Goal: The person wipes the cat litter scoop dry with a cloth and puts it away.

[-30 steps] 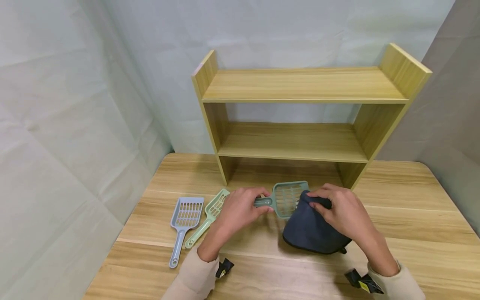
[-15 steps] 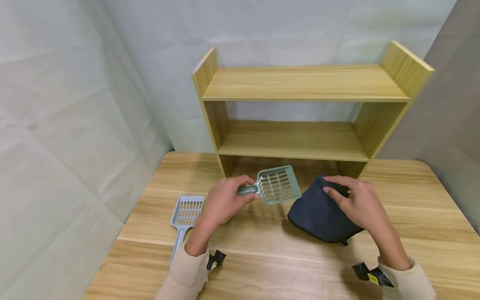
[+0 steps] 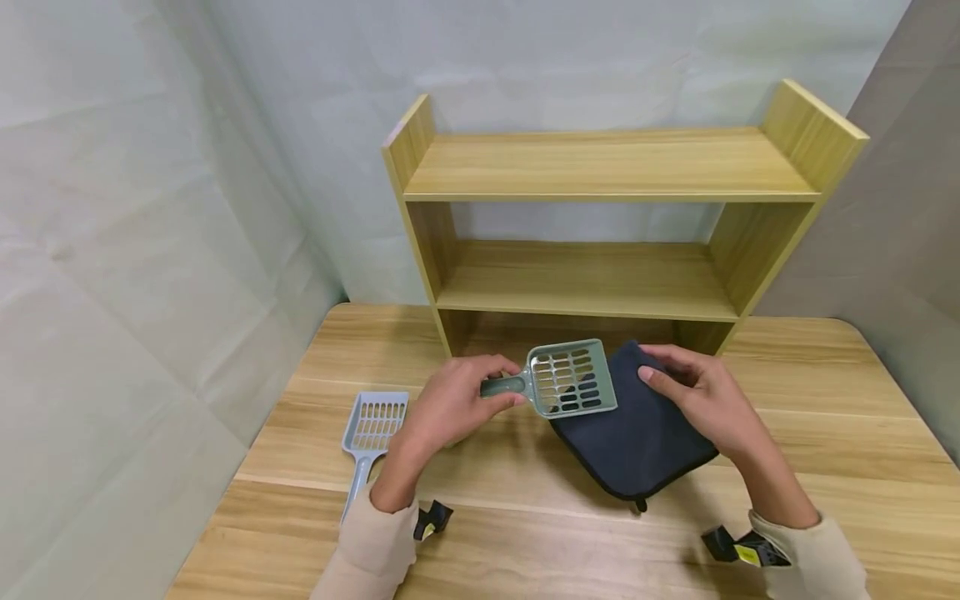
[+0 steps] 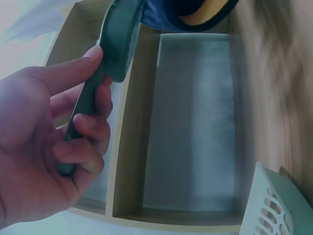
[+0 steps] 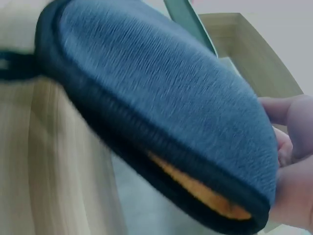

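Note:
My left hand (image 3: 453,396) grips a grey-green slotted litter scoop (image 3: 602,371) by its handle, thumb and fingers curled round it in the left wrist view. The scoop's slotted head points right and overlaps the dark blue cloth (image 3: 637,442) in the head view. My right hand (image 3: 701,396) pinches the upper edge of this cloth between thumb and fingers. Black edging and a small black loop (image 5: 17,66) trim the cloth, and an orange inner side (image 5: 200,188) shows where it folds. Both are held over the table, in front of the shelf.
A wooden shelf unit (image 3: 592,310) stands at the back of the table (image 3: 517,542). On the left lies a blue-grey litter scoop (image 3: 360,471). A pale green scoop (image 4: 252,210) shows in the left wrist view; my left arm hides it in the head view.
The held scoop pulled left, clear of the cloth, then shifted slightly right to overlap it. The cloth rose, swung right and back left, and now looks flatter. Both hands kept their holds.

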A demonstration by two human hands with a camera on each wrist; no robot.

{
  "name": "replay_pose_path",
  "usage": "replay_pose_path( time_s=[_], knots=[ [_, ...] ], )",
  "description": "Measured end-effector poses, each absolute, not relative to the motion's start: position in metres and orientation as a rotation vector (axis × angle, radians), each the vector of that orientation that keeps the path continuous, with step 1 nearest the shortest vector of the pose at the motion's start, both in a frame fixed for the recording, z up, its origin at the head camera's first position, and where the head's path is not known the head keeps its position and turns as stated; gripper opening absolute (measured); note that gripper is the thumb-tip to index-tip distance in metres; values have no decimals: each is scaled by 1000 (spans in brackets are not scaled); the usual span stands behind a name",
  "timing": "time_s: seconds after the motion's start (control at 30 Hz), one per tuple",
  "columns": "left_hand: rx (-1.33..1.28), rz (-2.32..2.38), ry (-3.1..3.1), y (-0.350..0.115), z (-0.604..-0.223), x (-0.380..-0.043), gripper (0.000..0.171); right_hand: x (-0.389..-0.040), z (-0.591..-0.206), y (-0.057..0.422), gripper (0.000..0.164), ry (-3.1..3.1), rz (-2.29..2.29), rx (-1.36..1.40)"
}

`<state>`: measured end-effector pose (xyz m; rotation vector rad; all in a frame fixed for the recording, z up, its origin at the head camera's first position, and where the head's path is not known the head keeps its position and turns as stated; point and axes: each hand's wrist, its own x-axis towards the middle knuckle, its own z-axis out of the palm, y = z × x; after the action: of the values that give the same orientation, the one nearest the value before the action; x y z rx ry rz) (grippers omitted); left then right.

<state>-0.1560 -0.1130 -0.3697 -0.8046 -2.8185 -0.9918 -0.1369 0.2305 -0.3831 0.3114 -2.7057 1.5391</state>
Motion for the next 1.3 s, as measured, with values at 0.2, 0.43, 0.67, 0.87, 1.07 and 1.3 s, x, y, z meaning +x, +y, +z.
replay_pose_path(
  time_s=[0.2, 0.43, 0.67, 0.87, 1.07, 1.3],
  knots=[
    [-890, -982, -2801, -113, -373, -159, 27, -139, -386, 235, 47, -2602, 1905, 350],
    [-926, -995, -2780, -115, -374, -158, 30, -144, -391, 238, 40, -2346, 2408, 450],
    [-1012, -1074, -2723, -111, -376, -158, 32, -146, -395, 231, 46, -2153, 2715, 602],
    [-1013, -1060, -2715, -108, -378, -156, 36, -146, -402, 225, 51, -2077, 2747, 754],
    [-1000, -1106, -2733, -110, -376, -156, 38, -146, -403, 224, 54, -2051, 2759, 770],
    [-960, -1109, -2764, -119, -372, -157, 40, -145, -398, 230, 58, -2000, 2845, 726]
  ],
)
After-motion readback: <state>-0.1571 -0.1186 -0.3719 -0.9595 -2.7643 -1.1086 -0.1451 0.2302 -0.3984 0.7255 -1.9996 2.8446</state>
